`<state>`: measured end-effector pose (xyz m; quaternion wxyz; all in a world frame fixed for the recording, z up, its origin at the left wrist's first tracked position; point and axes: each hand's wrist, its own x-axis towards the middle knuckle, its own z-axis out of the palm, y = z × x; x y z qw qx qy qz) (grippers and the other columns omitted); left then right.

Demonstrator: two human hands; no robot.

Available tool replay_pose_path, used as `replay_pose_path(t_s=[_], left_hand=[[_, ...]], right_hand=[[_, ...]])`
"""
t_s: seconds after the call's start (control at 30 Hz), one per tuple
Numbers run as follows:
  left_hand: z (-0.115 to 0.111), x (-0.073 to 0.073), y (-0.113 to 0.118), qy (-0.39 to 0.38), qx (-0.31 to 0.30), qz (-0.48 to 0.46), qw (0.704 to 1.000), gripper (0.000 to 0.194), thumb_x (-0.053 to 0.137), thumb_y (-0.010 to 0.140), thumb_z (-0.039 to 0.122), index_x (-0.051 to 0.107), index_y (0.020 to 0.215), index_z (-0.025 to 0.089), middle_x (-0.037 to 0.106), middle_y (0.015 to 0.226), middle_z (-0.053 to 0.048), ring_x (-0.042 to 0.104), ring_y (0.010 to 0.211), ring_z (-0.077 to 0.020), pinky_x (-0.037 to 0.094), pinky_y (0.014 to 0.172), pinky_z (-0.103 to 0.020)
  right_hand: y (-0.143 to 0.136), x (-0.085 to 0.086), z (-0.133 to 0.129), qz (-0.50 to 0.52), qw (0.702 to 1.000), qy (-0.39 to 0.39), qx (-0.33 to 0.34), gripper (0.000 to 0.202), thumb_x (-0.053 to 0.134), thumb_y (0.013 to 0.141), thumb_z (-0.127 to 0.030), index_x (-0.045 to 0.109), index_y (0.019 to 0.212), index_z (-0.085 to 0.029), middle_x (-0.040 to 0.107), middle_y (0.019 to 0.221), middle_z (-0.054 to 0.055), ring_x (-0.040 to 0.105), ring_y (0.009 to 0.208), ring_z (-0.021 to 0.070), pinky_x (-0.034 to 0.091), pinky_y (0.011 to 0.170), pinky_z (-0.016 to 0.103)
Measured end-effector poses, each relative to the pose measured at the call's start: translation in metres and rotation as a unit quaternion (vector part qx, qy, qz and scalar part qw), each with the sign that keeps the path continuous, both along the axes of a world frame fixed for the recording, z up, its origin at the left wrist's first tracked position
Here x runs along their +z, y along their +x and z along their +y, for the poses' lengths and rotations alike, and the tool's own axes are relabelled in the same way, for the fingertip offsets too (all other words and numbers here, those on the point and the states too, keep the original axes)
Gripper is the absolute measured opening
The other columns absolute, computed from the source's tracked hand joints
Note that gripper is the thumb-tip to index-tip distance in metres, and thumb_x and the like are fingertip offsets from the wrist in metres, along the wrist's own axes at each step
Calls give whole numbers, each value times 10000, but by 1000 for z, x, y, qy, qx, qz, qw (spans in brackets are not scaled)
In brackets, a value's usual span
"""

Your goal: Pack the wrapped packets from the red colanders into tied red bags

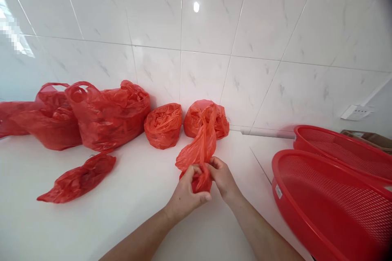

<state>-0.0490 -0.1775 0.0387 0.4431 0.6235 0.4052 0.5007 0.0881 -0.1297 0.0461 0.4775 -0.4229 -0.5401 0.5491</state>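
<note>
A red plastic bag [199, 147] is gathered between my two hands over the white table, its loose upper part stretching away toward the wall. My left hand [186, 195] curls around the lower, bunched part, with the thumb along the near side. On the other side, my right hand [222, 175] pinches the twisted plastic between thumb and fingers. What the bag holds is hidden by the plastic. Just beyond it sits a rounded, filled red bag [191, 118], and a second filled bag [163, 126] stands to its left.
Larger filled red bags [110, 118] line the wall at the left. A flattened red bag [79, 177] lies on the white table [137, 212]. Red mesh baskets [294, 195] stand at the right, near a wall socket [357, 112] and a brown box [367, 138].
</note>
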Motion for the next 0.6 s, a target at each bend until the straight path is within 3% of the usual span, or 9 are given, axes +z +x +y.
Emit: replay_pose_path(t_s=[0.13,0.23,0.33,0.4,0.5,0.6], left_hand=[[7,-6,2,-108,25,-106,988,603,722,693,308,449,1222,215,633,1025,-82,609,937,-221,493,762,-332],[19,-12,-7,-176,52,-226,957,368,703,698,306,579,1012,160,652,809,-55,625,678,-177,485,580,-280],[36,-17,-27,-158,115,-323,926,167,654,682,233,571,803,155,644,746,-28,613,628,-140,495,600,-267],[47,-19,-44,-136,163,-335,918,153,604,666,176,540,805,175,641,760,-6,613,648,-118,506,656,-262],[58,-24,-61,-124,220,-316,915,177,548,653,119,506,811,187,620,742,5,608,641,-110,513,691,-283],[58,-28,-62,-118,262,-265,920,303,597,642,106,520,921,194,632,848,-38,638,794,-179,504,799,-398]], right_hand=[[3,-18,4,-12,1000,10,25,193,674,701,-306,611,829,-176,631,779,7,571,706,152,453,654,275],[8,-26,9,32,999,-28,12,231,682,688,-290,620,881,-180,658,822,25,605,734,177,483,659,299],[22,-30,23,152,977,-113,-95,190,671,655,-210,596,828,-188,661,775,20,617,683,176,507,621,299],[35,-31,35,193,958,-145,-154,137,622,641,-147,567,756,-198,649,714,8,614,645,162,512,601,281],[51,-30,49,216,946,-152,-189,133,546,642,-109,537,725,-213,641,701,0,624,661,147,527,632,269],[57,-25,54,228,942,-142,-200,99,535,679,-178,542,768,-221,654,766,5,635,714,154,531,639,276]])
